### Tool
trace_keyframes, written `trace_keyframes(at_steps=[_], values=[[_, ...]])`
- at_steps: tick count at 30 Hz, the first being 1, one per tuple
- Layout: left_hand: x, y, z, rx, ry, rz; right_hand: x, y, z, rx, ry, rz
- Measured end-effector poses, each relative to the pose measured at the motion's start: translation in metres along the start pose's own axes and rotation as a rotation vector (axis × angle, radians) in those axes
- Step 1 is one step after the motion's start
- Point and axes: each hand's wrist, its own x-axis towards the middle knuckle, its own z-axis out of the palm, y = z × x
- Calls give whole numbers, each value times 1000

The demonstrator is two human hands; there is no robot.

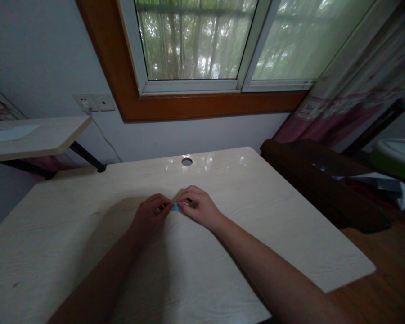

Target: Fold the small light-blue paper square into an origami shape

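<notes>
A small, thin blue piece (174, 208), perhaps paper, shows between my two hands just above or on the pale wooden desk (202, 265); I cannot tell if it touches the top. My left hand (152, 210) pinches its left side with thumb and forefinger. From the right, my right hand (197, 204) pinches the other side, fingers curled. The fingertips of both hands are close together, and they hide part of the piece. Its exact kind is too small to make out.
A round cable hole (186, 161) lies near the desk's back edge. At the left stands a raised shelf (60, 135) on black legs. A white cable (104, 135) runs down from the wall socket (94, 102). Dark wooden furniture (310, 180) stands beyond the right edge.
</notes>
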Motion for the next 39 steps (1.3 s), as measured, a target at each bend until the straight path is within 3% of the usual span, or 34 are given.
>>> trace_keyframes(at_steps=[5, 11, 22, 25, 32, 39], values=[[-1, -1, 4, 140, 6, 93, 0, 2, 2, -27, -18, -53], [-3, -1, 4, 149, 44, 120, -1, 2, 4, -46, 16, -60], [-1, -5, -3, 75, 150, -27, -1, 9, -4, -59, 188, 105], [-1, -3, -3, 59, 134, -27, -2, 8, -3, -44, 172, 65], [0, 1, 1, 73, 40, 21, -1, 2, 3, -52, -7, -59], [1, -2, 1, 30, -34, -15, -1, 5, 1, 0, 11, -7]])
